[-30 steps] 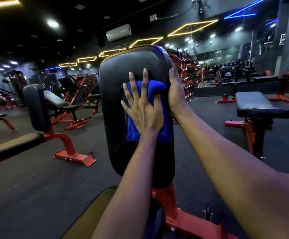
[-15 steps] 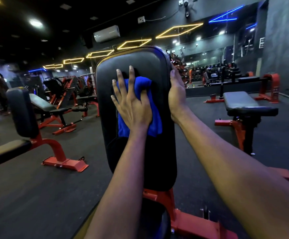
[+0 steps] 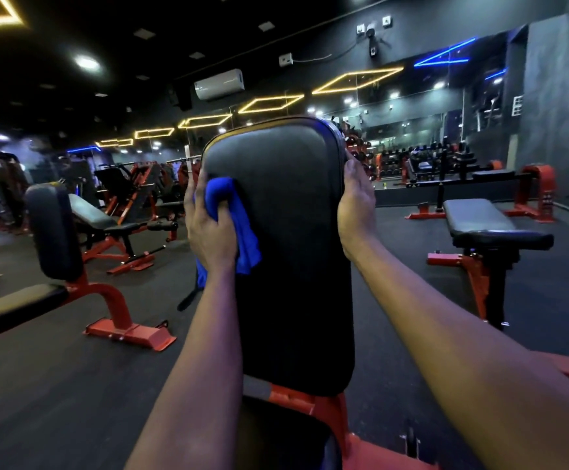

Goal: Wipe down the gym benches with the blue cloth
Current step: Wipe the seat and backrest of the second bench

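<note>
An upright black backrest pad (image 3: 286, 239) of a red-framed gym bench stands right in front of me. My left hand (image 3: 208, 228) grips the bunched blue cloth (image 3: 239, 218) against the pad's left edge, with my fingers wrapped around that edge and the cloth hanging down below my palm. On the opposite side, my right hand (image 3: 356, 205) clasps the pad's upper right edge. The bench's seat (image 3: 283, 442) shows dark at the bottom, between my forearms.
A flat black bench (image 3: 490, 228) on a red frame stands to the right. On the left is another upright bench (image 3: 52, 232) with a red base (image 3: 130, 334), and more machines behind it. Dumbbell racks (image 3: 429, 161) line the mirrored back wall. Dark floor lies between the benches.
My left hand has slid the blue cloth from the middle of the pad to its left edge and closed around it. The right hand stays on the right edge.
</note>
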Demonstrator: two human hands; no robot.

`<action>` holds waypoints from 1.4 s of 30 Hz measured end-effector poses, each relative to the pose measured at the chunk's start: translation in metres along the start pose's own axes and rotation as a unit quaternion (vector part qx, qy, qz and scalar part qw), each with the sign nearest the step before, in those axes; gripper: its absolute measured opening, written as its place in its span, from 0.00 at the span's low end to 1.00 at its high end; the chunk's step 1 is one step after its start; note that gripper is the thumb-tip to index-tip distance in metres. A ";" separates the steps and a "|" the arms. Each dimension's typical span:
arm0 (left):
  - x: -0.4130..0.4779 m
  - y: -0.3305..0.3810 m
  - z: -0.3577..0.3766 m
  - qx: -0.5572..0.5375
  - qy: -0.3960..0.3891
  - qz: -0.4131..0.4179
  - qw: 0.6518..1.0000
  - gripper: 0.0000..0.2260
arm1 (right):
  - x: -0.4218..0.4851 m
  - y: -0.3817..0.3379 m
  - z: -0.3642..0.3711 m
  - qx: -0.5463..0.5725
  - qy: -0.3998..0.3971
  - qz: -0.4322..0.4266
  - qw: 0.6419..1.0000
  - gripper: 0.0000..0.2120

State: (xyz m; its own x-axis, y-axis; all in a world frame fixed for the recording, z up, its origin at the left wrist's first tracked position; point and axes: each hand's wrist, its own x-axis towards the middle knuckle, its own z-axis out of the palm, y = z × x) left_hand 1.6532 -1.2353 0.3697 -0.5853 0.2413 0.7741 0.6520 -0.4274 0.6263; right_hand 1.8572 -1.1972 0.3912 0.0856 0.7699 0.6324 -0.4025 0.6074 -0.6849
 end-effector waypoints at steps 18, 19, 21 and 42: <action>-0.083 -0.007 0.003 0.102 -0.047 0.057 0.992 0.26 | 0.003 0.006 -0.001 -0.009 0.018 -0.009 1.000 0.16; -0.102 -0.015 -0.001 0.104 -0.057 0.057 0.991 0.26 | 0.002 0.004 0.000 -0.012 0.018 -0.009 1.000 0.16; -0.123 -0.023 -0.007 0.104 -0.075 0.037 0.991 0.26 | 0.000 0.001 0.000 -0.017 0.016 -0.010 1.000 0.17; -0.076 0.068 0.046 0.159 -0.065 0.145 0.975 0.27 | 0.005 0.007 -0.004 -0.006 0.011 0.033 0.999 0.17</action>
State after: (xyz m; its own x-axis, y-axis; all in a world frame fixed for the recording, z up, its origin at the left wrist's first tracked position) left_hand 1.7639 -1.2429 0.3573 -0.3029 0.2671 0.9148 0.9088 -0.2080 0.3616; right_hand 1.8580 -1.1883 0.3880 0.0793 0.8126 0.5774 -0.3970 0.5570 -0.7295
